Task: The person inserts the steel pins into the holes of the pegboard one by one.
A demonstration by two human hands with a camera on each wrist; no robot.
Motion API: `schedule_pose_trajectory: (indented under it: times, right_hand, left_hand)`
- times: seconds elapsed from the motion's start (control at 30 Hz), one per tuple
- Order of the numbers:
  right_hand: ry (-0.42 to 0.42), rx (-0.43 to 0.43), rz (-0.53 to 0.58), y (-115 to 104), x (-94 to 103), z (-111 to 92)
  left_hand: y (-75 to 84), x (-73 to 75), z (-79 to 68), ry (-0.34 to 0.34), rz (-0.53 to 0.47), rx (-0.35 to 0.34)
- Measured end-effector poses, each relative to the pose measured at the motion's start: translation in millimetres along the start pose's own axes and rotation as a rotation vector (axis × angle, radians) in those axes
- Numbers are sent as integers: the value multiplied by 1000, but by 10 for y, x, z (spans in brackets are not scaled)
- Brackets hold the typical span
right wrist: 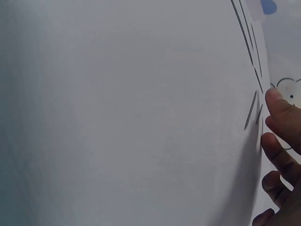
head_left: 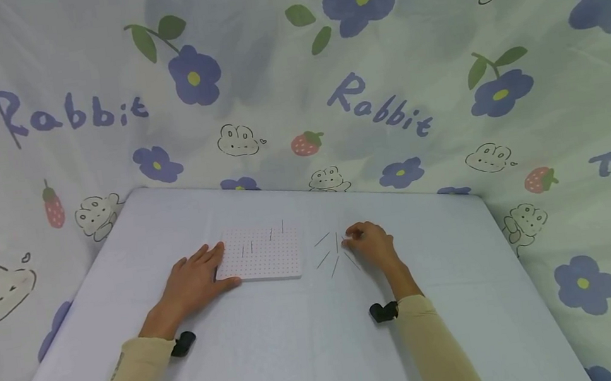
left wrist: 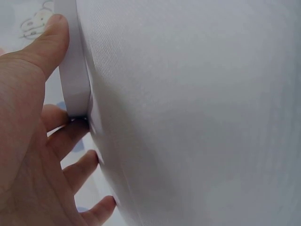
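Note:
My left hand (head_left: 193, 283) rests at the left side of a white board (head_left: 268, 258) dotted with small holes. Its thumb lies along the board's near edge, while the other fingers reach the left edge; the left wrist view shows the board's side (left wrist: 75, 70) beside that thumb. Several thin dark pins (head_left: 252, 246) stand upright in the board. To its right, more loose pins (head_left: 335, 267) lie spread on the table. My right hand (head_left: 372, 246) is over the right side of these pins, its bent fingertips close to one pin (right wrist: 250, 110). No pin shows clearly between its fingers.
A white cloth covers the table (head_left: 279, 346). Behind and beside it hangs a curtain (head_left: 270, 93) printed with rabbits, flowers and strawberries. Each wrist bears a small black camera (head_left: 383, 312).

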State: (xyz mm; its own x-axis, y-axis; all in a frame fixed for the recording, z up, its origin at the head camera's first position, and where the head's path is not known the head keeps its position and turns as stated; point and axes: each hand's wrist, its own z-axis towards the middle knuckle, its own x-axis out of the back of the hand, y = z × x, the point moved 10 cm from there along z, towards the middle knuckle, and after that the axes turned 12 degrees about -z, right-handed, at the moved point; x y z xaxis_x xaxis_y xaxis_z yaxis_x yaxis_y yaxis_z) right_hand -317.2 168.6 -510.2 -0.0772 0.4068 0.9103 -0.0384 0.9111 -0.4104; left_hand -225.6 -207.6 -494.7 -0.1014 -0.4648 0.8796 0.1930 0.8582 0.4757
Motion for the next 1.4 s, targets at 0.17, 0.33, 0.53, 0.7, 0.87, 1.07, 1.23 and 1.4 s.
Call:
schedule_pose_trajectory:
  times: [0.17,0.33,0.53,0.7,0.87,1.07,1.23,1.4]
  right_hand:
    - [-2,4,-28,7,-49,-13]
    - [7,13,-41,-2,-45,-15]
    - [9,12,-70,-4,-43,-3]
    - [19,1,-75,2,-31,-3]
    - [35,-3,-57,4,-17,-5]
    - [47,-13,-41,2,-12,-5]
    - [48,-21,-53,4,-17,-2]
    - [49,-21,-105,-13,-20,16]
  left_hand:
    - [10,1,-8,-9,-1,1]
    - [19,9,-12,-14,5,-1]
    - [19,8,-13,-12,2,0]
    - [24,6,-17,-11,-1,1]
    - [13,-1,-8,-14,-5,-3]
    - [-3,-7,2,-19,-11,-6]
    - [-13,-15,4,-22,-9,-2]
    - [-5,-4,4,-21,-5,-2]
